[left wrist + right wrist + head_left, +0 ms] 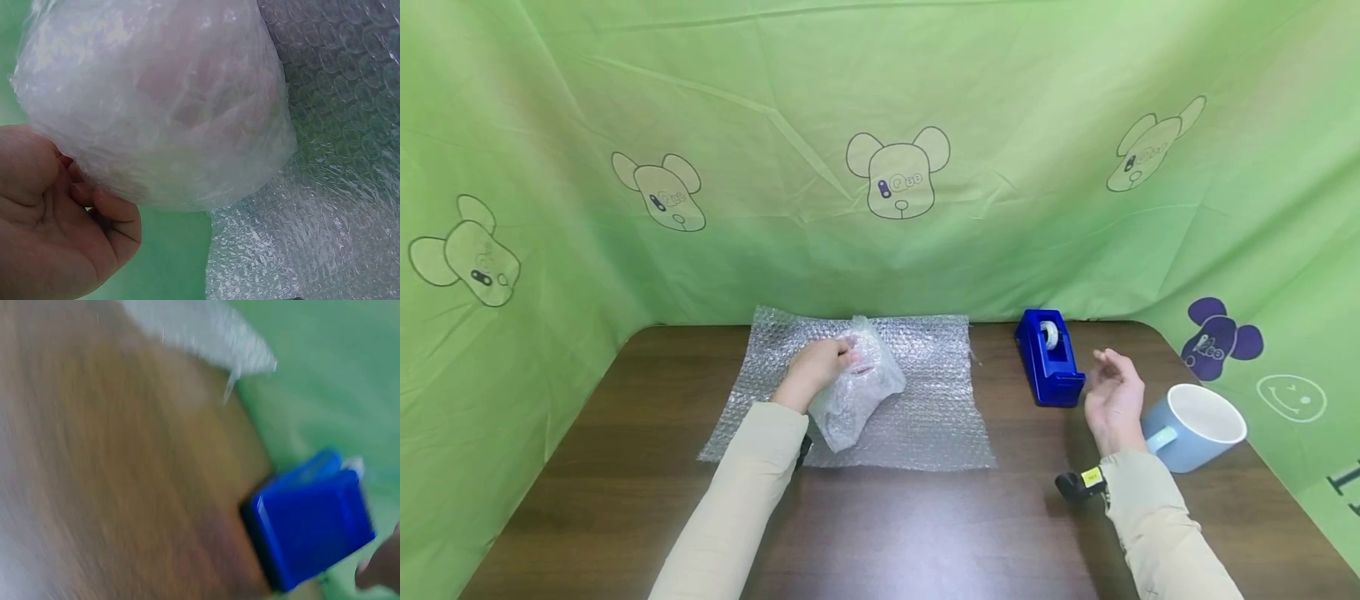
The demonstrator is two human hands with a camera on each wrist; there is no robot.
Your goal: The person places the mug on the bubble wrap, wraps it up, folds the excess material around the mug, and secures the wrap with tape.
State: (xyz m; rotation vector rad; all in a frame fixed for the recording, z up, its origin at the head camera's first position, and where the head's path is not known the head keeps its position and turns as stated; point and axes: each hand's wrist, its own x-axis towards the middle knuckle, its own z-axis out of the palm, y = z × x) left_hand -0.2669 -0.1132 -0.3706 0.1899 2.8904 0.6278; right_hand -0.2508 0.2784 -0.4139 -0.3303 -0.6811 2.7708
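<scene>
In the head view a bundle of bubble wrap [859,402] lies on a flat sheet of bubble wrap [936,425]; what is inside it cannot be made out. My left hand [820,365] pinches the bundle's upper left side. From the left wrist view, thumb and curled fingers [119,215] hold the edge of the cloudy wrapped bundle [169,119]. My right hand [1114,396] hovers just right of a blue tape dispenser [1047,367], fingers loosely bent and nothing in them. The blurred right wrist view has the dispenser [312,525] with part of a finger [382,565] beside it.
A light blue mug [1195,437] with a white inside stands to the right, close beside the right wrist. The brown table [917,533] ends at a green curtain [775,250] behind, with more curtain at both sides.
</scene>
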